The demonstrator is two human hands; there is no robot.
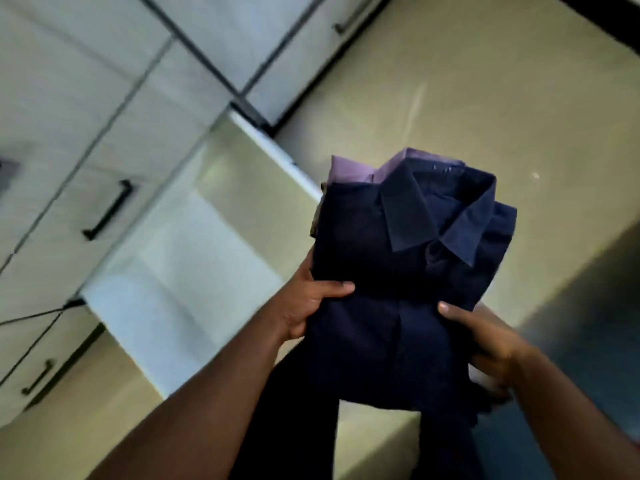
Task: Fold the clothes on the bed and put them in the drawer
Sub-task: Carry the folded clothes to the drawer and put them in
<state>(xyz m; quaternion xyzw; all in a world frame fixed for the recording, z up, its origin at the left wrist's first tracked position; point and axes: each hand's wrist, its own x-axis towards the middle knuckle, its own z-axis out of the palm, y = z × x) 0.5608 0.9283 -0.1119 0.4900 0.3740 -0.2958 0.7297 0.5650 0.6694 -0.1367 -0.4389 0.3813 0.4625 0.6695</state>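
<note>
A folded navy-blue collared cotton shirt (408,271) sits on top of a small stack held up between both hands, collar pointing away from the person. The left hand (308,303) grips the stack's left edge, thumb pressed across the navy fabric. The right hand (485,337) grips the right edge, thumb on top and fingers curled underneath. A folded lilac shirt (360,166) peeks out beyond the navy collar, farther from the hands. To the left of the left hand, a pale open pulled-out drawer (194,258) stands below white cabinet fronts with black bar handles (108,209).
</note>
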